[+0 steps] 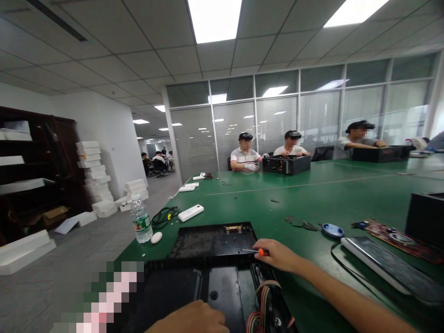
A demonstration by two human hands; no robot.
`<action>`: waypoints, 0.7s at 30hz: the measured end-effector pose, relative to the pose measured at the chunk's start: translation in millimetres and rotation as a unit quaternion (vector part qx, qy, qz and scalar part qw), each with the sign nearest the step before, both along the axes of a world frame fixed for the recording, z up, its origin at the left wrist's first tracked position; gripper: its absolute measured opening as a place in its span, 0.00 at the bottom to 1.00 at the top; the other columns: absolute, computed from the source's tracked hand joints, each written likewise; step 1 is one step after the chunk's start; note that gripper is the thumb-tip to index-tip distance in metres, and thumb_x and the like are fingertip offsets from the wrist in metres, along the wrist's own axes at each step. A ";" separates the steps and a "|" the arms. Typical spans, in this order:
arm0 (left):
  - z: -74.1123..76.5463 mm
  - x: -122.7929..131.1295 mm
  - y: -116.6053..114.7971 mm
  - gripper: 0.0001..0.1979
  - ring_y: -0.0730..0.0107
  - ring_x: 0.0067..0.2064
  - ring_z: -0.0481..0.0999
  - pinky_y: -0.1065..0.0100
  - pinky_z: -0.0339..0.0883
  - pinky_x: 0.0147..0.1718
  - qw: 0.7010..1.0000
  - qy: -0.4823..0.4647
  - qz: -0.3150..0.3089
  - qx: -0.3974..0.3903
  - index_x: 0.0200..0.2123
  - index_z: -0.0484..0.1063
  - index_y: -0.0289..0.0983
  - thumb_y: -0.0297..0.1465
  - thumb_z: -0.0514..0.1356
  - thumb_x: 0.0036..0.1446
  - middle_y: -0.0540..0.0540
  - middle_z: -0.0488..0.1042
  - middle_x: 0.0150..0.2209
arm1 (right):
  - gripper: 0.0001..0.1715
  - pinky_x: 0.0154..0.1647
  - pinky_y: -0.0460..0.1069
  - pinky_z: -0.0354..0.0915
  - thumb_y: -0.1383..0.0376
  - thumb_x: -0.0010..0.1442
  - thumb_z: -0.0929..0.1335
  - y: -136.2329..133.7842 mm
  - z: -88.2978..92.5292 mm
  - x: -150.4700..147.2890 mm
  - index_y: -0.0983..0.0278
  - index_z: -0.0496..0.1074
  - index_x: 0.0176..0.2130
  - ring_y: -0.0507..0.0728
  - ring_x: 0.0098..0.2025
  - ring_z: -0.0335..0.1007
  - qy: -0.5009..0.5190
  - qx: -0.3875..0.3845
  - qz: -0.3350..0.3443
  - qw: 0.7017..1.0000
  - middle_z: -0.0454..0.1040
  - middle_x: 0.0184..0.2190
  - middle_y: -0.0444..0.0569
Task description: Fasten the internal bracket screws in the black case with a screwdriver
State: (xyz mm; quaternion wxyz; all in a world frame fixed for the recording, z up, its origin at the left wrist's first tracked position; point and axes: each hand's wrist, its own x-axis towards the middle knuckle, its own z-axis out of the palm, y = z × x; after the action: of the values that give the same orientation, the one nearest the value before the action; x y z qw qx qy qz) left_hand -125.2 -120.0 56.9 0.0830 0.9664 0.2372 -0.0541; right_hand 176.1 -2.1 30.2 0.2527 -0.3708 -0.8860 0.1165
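My right hand [275,255] grips a screwdriver [262,252] with an orange handle. Its thin shaft points left, over a black panel [211,243] with a small brass-coloured strip near its far edge. Close to me lies an open black computer case [183,282], its inside facing up. A bundle of coloured ribbon cables [265,300] runs along the case's right side. My left hand [194,318] is over the near part of the case, fingers curled and closed. What it may hold is hidden.
A water bottle [141,219], a white computer mouse-like oval [156,237], a black cable [165,216] and a white power bank-like block [190,212] stand left. Right are a blue round dish [333,231], a red circuit board [398,236] and a long dark-topped device [388,263]. Several people sit across the green table [243,199].
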 end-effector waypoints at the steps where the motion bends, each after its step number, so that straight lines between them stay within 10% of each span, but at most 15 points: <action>1: 5.4 -0.7 1.2 0.03 0.67 0.29 0.72 0.71 0.61 0.25 1.000 -0.001 0.013 0.013 0.30 0.69 0.41 0.33 0.57 0.55 0.50 0.72 0.30 | 0.16 0.44 0.51 0.61 0.58 0.59 0.62 -0.2 -2.2 -2.2 0.64 0.71 0.42 0.57 0.40 0.68 -0.003 -0.007 -0.005 1.000 0.73 0.39 0.51; 5: 33.3 -19.2 27.7 0.18 0.62 0.38 0.72 0.67 0.64 0.36 0.987 -0.042 0.125 0.096 0.38 0.69 0.39 0.46 0.59 0.49 0.47 0.72 0.37 | 0.15 0.43 0.50 0.61 0.59 0.60 0.61 2.3 -5.6 -4.7 0.65 0.72 0.40 0.56 0.39 0.69 -0.008 -0.018 -0.026 0.999 0.73 0.37 0.50; 9: 42.0 -58.7 80.3 0.23 0.58 0.48 0.67 0.64 0.60 0.46 0.956 -0.042 0.237 0.168 0.47 0.66 0.36 0.39 0.62 0.49 0.41 0.67 0.48 | 0.14 0.41 0.49 0.60 0.59 0.59 0.62 5.5 -5.9 -6.2 0.64 0.72 0.37 0.56 0.37 0.68 -0.023 -0.014 -0.047 0.999 0.73 0.35 0.50; 14: 21.1 -88.8 124.0 0.06 0.65 0.41 0.71 0.69 0.61 0.41 0.976 0.033 0.192 0.102 0.36 0.71 0.37 0.30 0.57 0.55 0.46 0.73 0.37 | 0.14 0.40 0.48 0.60 0.57 0.58 0.63 10.5 -12.2 -8.8 0.64 0.72 0.35 0.56 0.36 0.68 -0.024 -0.013 -0.064 0.998 0.73 0.33 0.50; 21: 21.1 -82.0 126.2 0.07 0.68 0.36 0.71 0.72 0.61 0.36 0.972 0.026 0.214 0.095 0.36 0.71 0.37 0.29 0.59 0.52 0.49 0.72 0.33 | 0.15 0.39 0.49 0.60 0.56 0.59 0.62 16.6 -18.9 -9.7 0.63 0.71 0.34 0.55 0.34 0.67 -0.014 -0.016 -0.073 0.997 0.72 0.32 0.48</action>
State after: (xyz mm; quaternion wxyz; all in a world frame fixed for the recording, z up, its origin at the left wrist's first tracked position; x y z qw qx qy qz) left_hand -207.3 6.1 77.9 -0.0058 0.8947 0.4450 -0.0375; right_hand 166.3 14.5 11.3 0.2418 -0.4401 -0.8582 0.1064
